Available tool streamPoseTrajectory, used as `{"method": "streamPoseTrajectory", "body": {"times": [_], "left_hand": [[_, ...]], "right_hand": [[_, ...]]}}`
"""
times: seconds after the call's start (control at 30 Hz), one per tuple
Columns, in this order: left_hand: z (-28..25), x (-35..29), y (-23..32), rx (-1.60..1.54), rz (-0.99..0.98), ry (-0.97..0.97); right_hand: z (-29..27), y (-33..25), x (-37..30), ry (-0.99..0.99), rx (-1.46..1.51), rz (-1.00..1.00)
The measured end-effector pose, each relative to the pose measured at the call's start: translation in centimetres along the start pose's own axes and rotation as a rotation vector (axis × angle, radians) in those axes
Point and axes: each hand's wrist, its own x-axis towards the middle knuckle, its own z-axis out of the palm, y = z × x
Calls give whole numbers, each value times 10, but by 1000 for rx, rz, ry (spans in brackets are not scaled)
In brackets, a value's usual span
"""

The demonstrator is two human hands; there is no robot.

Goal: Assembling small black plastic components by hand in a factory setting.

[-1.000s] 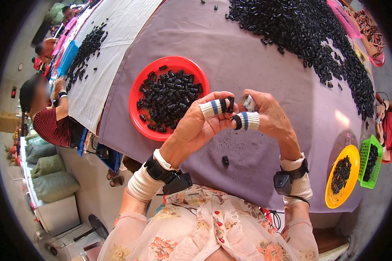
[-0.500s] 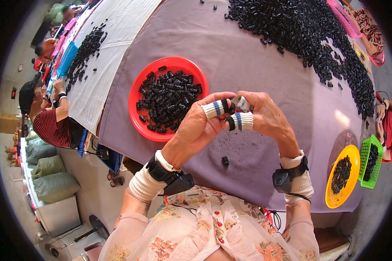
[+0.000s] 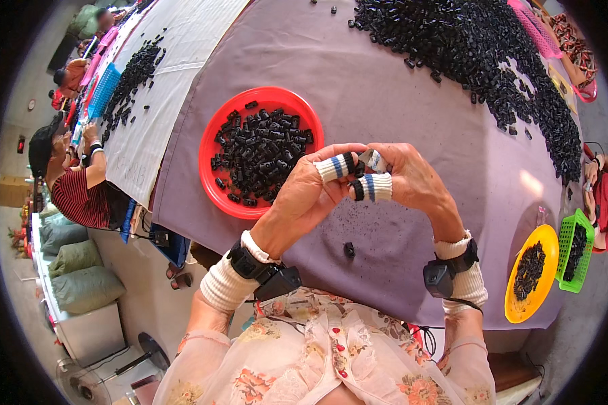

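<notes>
My two hands meet over the table, just right of a red plastic tray (image 3: pixel 208 179) heaped with small black plastic parts (image 3: pixel 260 152). My left hand (image 3: pixel 304 196) pinches a small black plastic part (image 3: pixel 360 168), mostly hidden by the fingers. In my right hand (image 3: pixel 415 177), closed against the left, is a small flat grey piece (image 3: pixel 374 160); whether it is a blade I cannot tell. White knitted sleeves with blue and black bands cover a digit on each hand. One loose black part (image 3: pixel 348 250) lies nearer me, below dark crumbs scattered on the cloth.
A large pile of black parts (image 3: pixel 452 40) spreads over the far right of the purple-grey cloth (image 3: pixel 263 47). At right sit a yellow tray (image 3: pixel 513 297) and a green basket (image 3: pixel 590 253). Another person (image 3: pixel 81 192) works at the left beside a blue basket (image 3: pixel 103 91).
</notes>
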Motion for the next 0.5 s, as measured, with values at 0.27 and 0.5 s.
{"method": "streamPoseTrajectory", "body": {"times": [0.27, 0.5], "left_hand": [[-4, 2, -2, -10, 3, -27], [-4, 2, -3, -28, 5, -47]], "right_hand": [[0, 3, 0, -31, 29, 50], [1, 6, -1, -43, 59, 31]]}}
